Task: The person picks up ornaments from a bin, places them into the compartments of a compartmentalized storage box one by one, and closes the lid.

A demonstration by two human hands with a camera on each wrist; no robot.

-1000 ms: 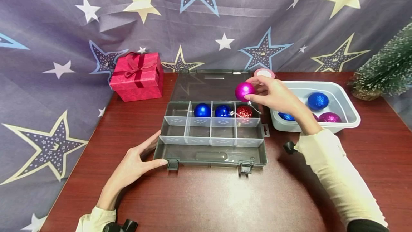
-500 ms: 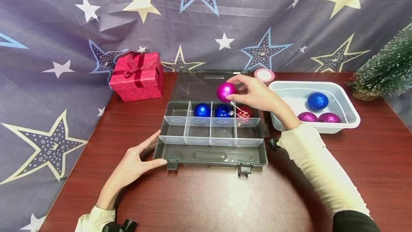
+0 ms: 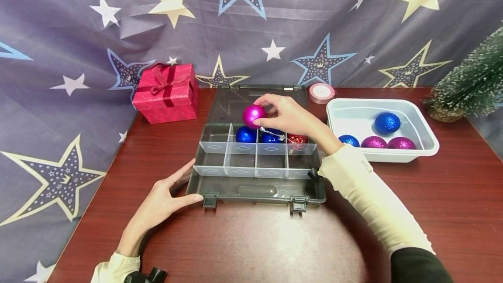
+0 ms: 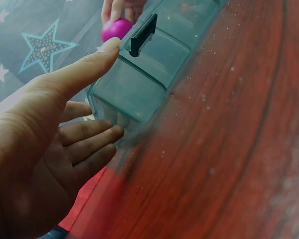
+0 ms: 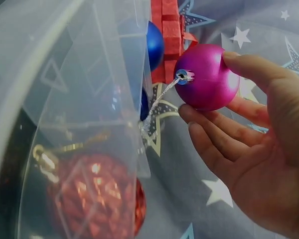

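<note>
The right hand (image 3: 288, 115) pinches a magenta ball (image 3: 253, 116) between thumb and fingers, above the back row of the divided grey case (image 3: 257, 190). In the right wrist view the magenta ball (image 5: 207, 77) has a silver cap and string. Two blue balls (image 3: 246, 134) and a red one (image 3: 297, 139) lie in back compartments; the back left compartment and the middle row hold no ball. The left hand (image 3: 160, 202) rests against the case's left side, thumb at the front corner near a latch (image 3: 210, 200); in the left wrist view the fingers of this hand (image 4: 55, 129) are spread.
A white tub (image 3: 422, 147) on the right holds several glittery blue and magenta balls. Behind the case's right side lies a pink ribbon roll (image 3: 322, 93). A red gift box (image 3: 169, 95) stands at the back left, a frosted small tree (image 3: 467, 82) at the far right.
The right hand has carried the magenta ball leftward, from above the red ball to above the blue ones. The left hand has stayed at the case's left side.
</note>
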